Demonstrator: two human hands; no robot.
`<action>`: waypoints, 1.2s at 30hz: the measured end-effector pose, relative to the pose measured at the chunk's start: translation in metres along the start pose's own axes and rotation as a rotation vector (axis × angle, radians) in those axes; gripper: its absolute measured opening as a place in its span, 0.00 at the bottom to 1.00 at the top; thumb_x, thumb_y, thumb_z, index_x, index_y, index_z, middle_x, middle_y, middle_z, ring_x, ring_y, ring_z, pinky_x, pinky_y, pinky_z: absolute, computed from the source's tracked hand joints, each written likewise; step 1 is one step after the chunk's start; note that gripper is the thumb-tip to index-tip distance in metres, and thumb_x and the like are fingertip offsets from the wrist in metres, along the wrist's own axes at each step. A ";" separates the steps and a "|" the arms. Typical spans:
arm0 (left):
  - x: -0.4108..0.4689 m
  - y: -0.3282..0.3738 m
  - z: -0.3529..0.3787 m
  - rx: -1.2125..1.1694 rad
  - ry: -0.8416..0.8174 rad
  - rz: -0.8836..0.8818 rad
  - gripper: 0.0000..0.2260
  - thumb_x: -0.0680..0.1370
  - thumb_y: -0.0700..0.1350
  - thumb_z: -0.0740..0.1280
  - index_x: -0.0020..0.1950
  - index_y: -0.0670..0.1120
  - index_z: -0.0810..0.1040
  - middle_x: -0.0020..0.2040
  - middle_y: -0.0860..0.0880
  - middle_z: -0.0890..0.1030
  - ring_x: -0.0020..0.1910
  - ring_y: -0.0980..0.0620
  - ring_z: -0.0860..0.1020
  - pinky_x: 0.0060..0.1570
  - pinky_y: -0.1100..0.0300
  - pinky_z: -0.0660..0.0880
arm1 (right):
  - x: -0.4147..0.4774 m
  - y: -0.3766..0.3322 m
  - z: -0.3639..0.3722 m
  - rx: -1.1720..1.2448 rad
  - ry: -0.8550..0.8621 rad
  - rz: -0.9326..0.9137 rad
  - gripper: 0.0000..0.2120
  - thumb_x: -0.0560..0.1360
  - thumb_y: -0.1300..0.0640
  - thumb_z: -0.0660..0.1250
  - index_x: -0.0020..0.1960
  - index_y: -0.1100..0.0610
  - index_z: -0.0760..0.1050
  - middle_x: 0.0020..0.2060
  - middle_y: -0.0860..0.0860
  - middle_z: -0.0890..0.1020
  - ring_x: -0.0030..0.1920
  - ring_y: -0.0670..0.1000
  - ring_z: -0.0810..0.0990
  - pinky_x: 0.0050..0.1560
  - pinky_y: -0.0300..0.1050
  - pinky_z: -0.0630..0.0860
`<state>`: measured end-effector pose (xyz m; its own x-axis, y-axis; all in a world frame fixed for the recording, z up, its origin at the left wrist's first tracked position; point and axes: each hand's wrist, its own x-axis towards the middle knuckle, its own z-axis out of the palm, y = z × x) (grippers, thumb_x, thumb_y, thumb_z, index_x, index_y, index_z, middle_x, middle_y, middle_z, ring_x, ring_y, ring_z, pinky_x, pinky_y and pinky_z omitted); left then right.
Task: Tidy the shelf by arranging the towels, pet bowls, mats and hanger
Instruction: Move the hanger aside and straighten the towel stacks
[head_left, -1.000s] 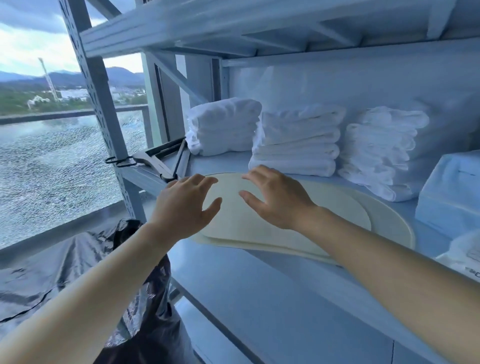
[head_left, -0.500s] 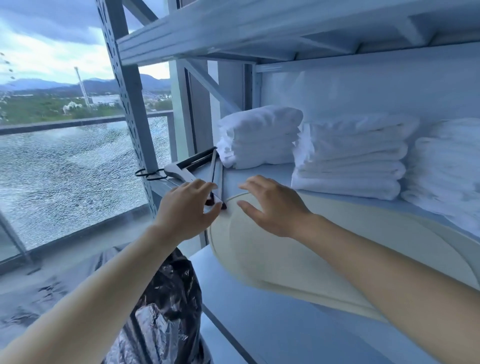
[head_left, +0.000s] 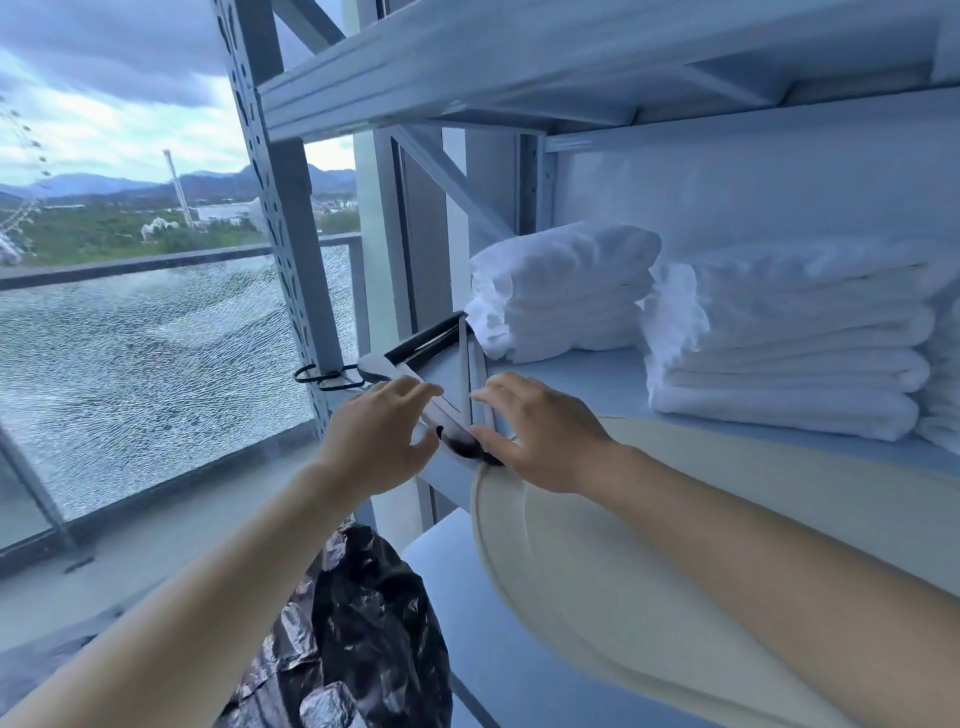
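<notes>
A black bag (head_left: 358, 639) sits below, cream mats (head_left: 597, 587) overhang the shelf (head_left: 582, 374), both hands, left (head_left: 374, 441) and right (head_left: 540, 436), touch the hanger (head_left: 415, 382) at the shelf's left end with fingers loosely spread, and towels (head_left: 561, 291) stand behind.

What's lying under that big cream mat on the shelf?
The cream mat rests on the pale shelf board, its rounded end overhanging the front edge. A second mat edge peeks out beneath. Anything else under it is covered.
</notes>
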<state>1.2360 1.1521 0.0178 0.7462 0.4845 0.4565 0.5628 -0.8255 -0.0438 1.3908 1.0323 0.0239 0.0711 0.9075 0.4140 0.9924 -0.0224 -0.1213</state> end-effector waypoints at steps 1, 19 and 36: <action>0.003 -0.003 0.003 0.005 -0.009 0.008 0.20 0.77 0.52 0.60 0.69 0.54 0.66 0.65 0.55 0.72 0.61 0.53 0.72 0.44 0.60 0.68 | 0.003 -0.001 0.002 0.001 -0.003 0.002 0.21 0.78 0.44 0.56 0.68 0.52 0.66 0.66 0.46 0.69 0.64 0.48 0.69 0.53 0.43 0.69; 0.035 -0.026 0.046 -0.088 -0.044 0.211 0.21 0.75 0.50 0.65 0.68 0.53 0.70 0.65 0.56 0.72 0.66 0.54 0.68 0.61 0.56 0.69 | 0.009 0.018 0.029 0.090 -0.011 0.050 0.19 0.77 0.44 0.58 0.64 0.50 0.70 0.60 0.45 0.71 0.60 0.48 0.71 0.54 0.44 0.72; 0.062 -0.025 0.036 -0.129 -0.274 0.303 0.07 0.75 0.47 0.68 0.53 0.53 0.78 0.49 0.55 0.79 0.47 0.54 0.77 0.45 0.56 0.74 | 0.009 0.019 0.023 0.140 -0.009 0.031 0.13 0.74 0.48 0.62 0.55 0.51 0.75 0.50 0.46 0.75 0.48 0.49 0.74 0.48 0.46 0.74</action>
<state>1.2806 1.2130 0.0151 0.9478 0.2590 0.1862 0.2672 -0.9634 -0.0199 1.4076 1.0498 0.0042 0.0995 0.9111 0.4000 0.9659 0.0082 -0.2589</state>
